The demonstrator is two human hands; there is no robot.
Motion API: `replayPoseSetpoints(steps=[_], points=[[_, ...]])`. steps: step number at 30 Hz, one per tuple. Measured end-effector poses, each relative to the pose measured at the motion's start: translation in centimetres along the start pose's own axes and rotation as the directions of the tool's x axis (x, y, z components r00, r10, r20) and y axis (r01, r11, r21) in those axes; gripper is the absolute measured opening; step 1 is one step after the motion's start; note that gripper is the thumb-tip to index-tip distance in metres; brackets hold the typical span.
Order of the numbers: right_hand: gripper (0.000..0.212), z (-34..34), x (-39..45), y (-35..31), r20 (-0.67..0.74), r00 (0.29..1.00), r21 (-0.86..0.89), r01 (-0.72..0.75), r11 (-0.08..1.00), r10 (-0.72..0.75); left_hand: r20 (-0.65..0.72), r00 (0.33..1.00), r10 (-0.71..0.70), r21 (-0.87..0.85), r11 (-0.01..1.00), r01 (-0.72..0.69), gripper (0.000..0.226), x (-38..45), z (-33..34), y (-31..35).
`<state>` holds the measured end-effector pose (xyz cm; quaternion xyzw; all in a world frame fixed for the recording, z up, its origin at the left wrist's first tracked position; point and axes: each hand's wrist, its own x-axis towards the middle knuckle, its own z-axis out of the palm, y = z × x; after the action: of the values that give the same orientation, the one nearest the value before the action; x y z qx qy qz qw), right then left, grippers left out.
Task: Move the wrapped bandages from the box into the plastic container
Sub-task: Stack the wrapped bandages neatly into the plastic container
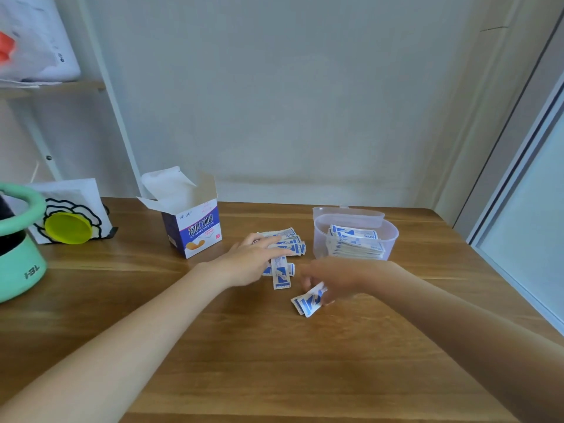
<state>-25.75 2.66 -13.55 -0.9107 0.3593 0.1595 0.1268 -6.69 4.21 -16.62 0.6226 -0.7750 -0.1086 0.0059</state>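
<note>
The bandage box (195, 230), white and blue with its flaps open, stands on the wooden table (244, 361). To its right lies a loose pile of wrapped bandages (288, 239) in blue and white wrappers. My left hand (253, 261) rests flat on that pile, fingers spread. My right hand (329, 279) pinches a few wrapped bandages (308, 302) just above the table, nearer to me. The clear plastic container (390, 236) sits at the right, holding a stack of wrapped bandages (354, 242).
The container's clear lid (348, 213) leans behind it. At the left stand a mint green round object (18, 245) and a white holder with a yellow-green disc (68, 227). A wall rises behind the table, and a window frame borders the right.
</note>
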Motion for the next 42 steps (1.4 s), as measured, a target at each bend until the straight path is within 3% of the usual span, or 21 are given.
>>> replayPoseSetpoints(steps=[5,9,12,14,17,20,24,29,32,39,42], points=[[0.036,0.0,0.1,-0.2,-0.002,1.000,-0.027,-0.015,1.000,0.015,0.022,0.998,0.053,0.083,0.995,-0.055,0.038,0.8,-0.3,1.2],[0.040,0.1,0.2,-0.1,0.012,0.998,0.062,-0.058,0.996,0.057,-0.059,0.994,0.096,0.104,0.991,-0.089,0.018,0.8,-0.8,1.2],[0.040,0.0,0.2,0.0,0.035,0.999,0.050,-0.042,0.998,0.040,-0.144,0.985,0.097,0.125,0.989,-0.079,0.017,0.6,-0.8,0.5],[0.037,-0.1,0.3,-0.1,0.034,0.999,0.022,-0.026,0.999,0.025,-0.212,0.974,0.073,0.060,0.996,-0.062,0.012,0.3,-0.9,0.2],[0.031,-0.1,0.4,0.0,0.038,0.998,0.013,-0.046,0.999,0.046,-0.299,0.951,-0.076,-0.209,0.978,0.012,0.016,-0.2,-1.2,0.1],[0.032,0.0,0.4,-0.1,0.087,0.991,0.066,-0.107,0.992,0.101,-0.256,0.941,-0.220,-0.428,0.899,0.094,0.020,-0.9,-0.9,0.2],[0.038,-0.3,0.2,-0.4,0.116,0.988,0.040,-0.109,0.993,0.104,-0.171,0.955,-0.242,-0.518,0.847,0.122,0.022,-1.9,0.1,0.8],[0.025,-0.2,0.1,-0.4,0.094,0.990,0.025,-0.108,0.994,0.106,-0.093,0.969,-0.227,-0.472,0.868,0.158,0.021,-3.0,0.0,2.0],[0.030,-0.1,-0.3,-0.5,0.096,0.988,0.075,-0.126,0.989,0.118,-0.093,0.971,-0.220,-0.411,0.897,0.164,0.020,-3.2,-0.2,2.5],[0.036,-0.2,-0.7,-0.4,0.115,0.988,0.027,-0.103,0.994,0.099,0.008,0.966,-0.257,-0.520,0.824,0.223,0.026,-3.4,0.2,2.7],[0.023,0.1,-0.9,0.0,0.058,0.993,0.113,-0.105,0.988,0.099,0.018,0.957,-0.290,-0.509,0.821,0.258,0.020,-3.5,0.0,2.4]])
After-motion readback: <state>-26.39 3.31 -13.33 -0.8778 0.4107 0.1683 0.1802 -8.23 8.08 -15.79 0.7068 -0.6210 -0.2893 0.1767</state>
